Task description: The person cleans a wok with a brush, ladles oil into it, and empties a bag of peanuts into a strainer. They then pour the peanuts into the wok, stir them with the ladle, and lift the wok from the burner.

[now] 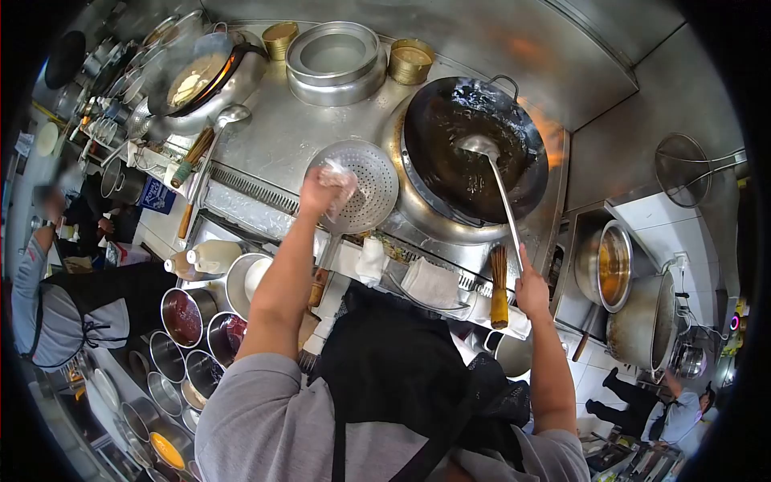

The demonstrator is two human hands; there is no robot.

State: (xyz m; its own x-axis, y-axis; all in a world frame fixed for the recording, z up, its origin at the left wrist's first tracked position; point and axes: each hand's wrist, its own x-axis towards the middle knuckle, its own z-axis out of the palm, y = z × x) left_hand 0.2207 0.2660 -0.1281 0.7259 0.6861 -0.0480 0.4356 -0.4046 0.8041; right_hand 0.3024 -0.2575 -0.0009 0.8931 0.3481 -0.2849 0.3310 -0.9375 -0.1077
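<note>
My right hand (532, 291) is wrapped round the long handle of a ladle (505, 189). The ladle's bowl rests in the dark wok (430, 165), which has oily dark liquid in its bottom. Above a perforated strainer (373, 181), my left hand (319, 191) is closed on a crumpled, translucent plastic bag (341, 181). What the bag contains, if anything, I cannot make out. The strainer lies on the steel stove top, left of the wok.
Flames (546, 132) show behind the wok. A bamboo brush (499, 285) and folded cloths (430, 281) lie along the front edge. A second wok (197, 80) stands at the back left, with sauce pots (183, 317) lower left. Other people (76, 317) stand at both sides.
</note>
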